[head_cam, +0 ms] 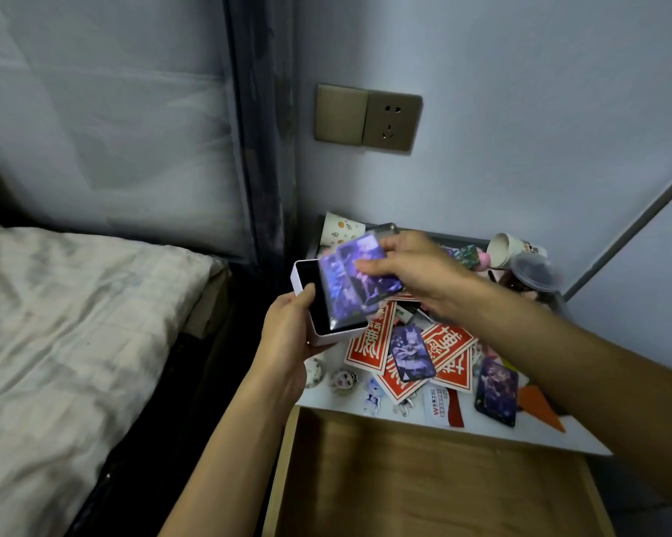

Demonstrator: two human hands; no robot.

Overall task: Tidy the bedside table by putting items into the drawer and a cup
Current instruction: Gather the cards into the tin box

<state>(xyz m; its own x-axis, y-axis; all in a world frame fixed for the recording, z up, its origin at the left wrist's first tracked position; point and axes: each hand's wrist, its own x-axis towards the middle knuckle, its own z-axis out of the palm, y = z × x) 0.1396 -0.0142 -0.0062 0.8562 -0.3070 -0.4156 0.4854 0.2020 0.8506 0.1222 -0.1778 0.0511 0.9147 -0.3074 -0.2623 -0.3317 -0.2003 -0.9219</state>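
Gathering step: left hand (287, 337) gripping box (307, 281) over left edge of table (324, 401), right hand (413, 267) pinching cards (359, 279) just above it. Next, likely: slipping cards squarely into box, then lowering box into open drawer (423, 482), near side.

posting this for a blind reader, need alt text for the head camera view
A person's left hand holds a small white box while the right hand holds purple cards over it, above a cluttered bedside table whose wooden drawer is open. A paper cup sits at the back.
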